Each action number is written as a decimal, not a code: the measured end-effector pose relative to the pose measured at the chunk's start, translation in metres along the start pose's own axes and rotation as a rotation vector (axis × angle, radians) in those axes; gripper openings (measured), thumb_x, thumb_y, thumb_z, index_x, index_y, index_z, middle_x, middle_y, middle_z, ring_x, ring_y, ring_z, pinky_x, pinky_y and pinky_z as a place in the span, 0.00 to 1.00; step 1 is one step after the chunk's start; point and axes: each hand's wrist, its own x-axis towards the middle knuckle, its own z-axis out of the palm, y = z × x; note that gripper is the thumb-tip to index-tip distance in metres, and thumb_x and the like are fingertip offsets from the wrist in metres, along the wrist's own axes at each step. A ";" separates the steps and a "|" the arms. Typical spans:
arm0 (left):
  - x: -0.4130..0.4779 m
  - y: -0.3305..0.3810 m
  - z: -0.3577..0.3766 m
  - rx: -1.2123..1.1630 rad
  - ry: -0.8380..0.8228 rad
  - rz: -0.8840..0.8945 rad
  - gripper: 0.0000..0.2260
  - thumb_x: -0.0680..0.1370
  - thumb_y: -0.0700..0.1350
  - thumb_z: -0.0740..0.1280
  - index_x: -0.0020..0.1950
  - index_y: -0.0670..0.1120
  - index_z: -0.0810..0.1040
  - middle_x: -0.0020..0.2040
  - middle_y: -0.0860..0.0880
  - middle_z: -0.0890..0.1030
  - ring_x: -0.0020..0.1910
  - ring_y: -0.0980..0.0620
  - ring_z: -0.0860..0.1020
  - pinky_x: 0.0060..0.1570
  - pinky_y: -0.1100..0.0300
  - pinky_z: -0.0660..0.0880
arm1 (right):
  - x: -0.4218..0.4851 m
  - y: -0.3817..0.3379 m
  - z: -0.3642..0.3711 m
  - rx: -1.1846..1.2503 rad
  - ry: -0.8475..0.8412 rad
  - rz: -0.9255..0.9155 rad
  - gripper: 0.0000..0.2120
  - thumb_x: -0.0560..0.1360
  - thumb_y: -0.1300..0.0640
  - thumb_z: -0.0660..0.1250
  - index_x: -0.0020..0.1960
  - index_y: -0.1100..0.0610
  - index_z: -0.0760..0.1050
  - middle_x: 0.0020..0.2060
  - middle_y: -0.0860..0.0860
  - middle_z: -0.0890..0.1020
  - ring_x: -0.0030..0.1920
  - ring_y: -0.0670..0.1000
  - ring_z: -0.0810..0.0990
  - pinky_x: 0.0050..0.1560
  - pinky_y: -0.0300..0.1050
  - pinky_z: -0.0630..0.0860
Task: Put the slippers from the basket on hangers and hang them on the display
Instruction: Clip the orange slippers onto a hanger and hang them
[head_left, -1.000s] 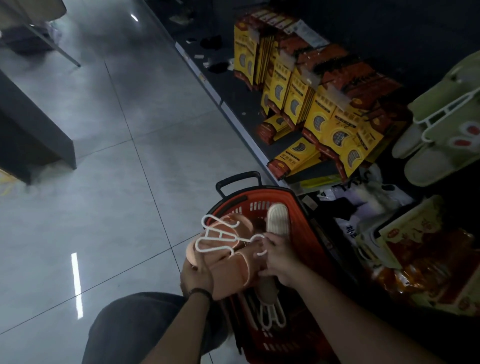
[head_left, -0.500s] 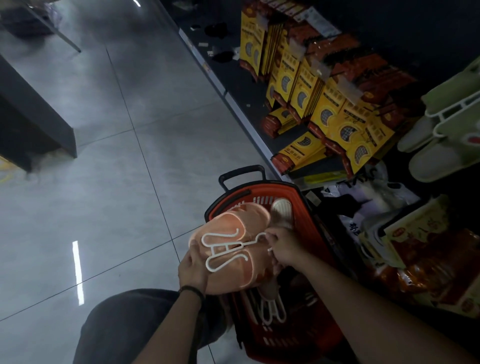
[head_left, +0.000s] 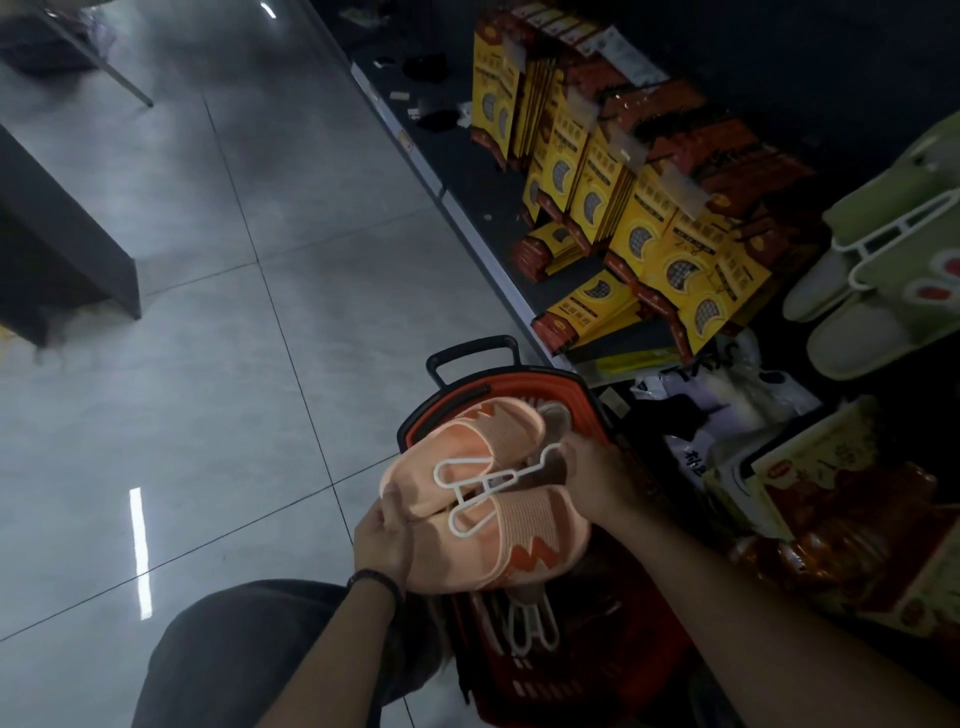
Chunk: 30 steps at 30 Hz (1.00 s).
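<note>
Head view, looking down: pair of peach slippers (head_left: 483, 499) held side by side just above the red basket (head_left: 571, 387), straps up, with a white hanger (head_left: 470, 486) laid along the gap between them. Long axis of hanger slanting from lower left up to the right, both loops at the left by the strap openings, hook end at the upper right. Cannot tell whether loops are fully seated under the straps. Left hand (head_left: 387, 540) at the lower-left end, fingers curled round the slippers' edge, thumb pressed on top. Right hand (head_left: 597, 478) at the opposite end, fingertips closed in a pinch on the hanger's hook. Spare hangers (head_left: 530, 623) lying in the basket beneath. Display (head_left: 857, 62) up and to the right, well apart from the pair, green slippers (head_left: 893, 249) already hung there above yellow boxes (head_left: 649, 244). Right hand the nearer one, and already on the hook, so likely best placed to carry the pair up once seated.
</note>
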 end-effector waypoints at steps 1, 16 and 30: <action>0.000 -0.001 0.000 0.010 0.000 0.011 0.24 0.86 0.57 0.55 0.62 0.40 0.81 0.53 0.43 0.78 0.53 0.45 0.74 0.56 0.53 0.70 | 0.000 0.001 -0.005 -0.021 0.013 -0.009 0.10 0.84 0.55 0.59 0.45 0.49 0.75 0.42 0.49 0.81 0.47 0.57 0.82 0.41 0.44 0.69; -0.010 0.024 -0.008 -0.060 -0.204 0.103 0.14 0.78 0.60 0.63 0.49 0.52 0.80 0.47 0.43 0.85 0.45 0.39 0.83 0.48 0.36 0.82 | 0.005 0.001 -0.077 -0.034 0.172 -0.053 0.13 0.84 0.57 0.60 0.42 0.50 0.73 0.38 0.50 0.76 0.42 0.58 0.77 0.36 0.48 0.62; -0.071 0.049 -0.012 -0.209 -0.318 0.288 0.06 0.83 0.50 0.61 0.59 0.57 0.73 0.55 0.44 0.80 0.54 0.39 0.81 0.49 0.37 0.83 | -0.056 -0.030 -0.205 -0.086 0.230 -0.199 0.15 0.86 0.58 0.59 0.46 0.53 0.82 0.43 0.49 0.81 0.42 0.50 0.75 0.33 0.38 0.65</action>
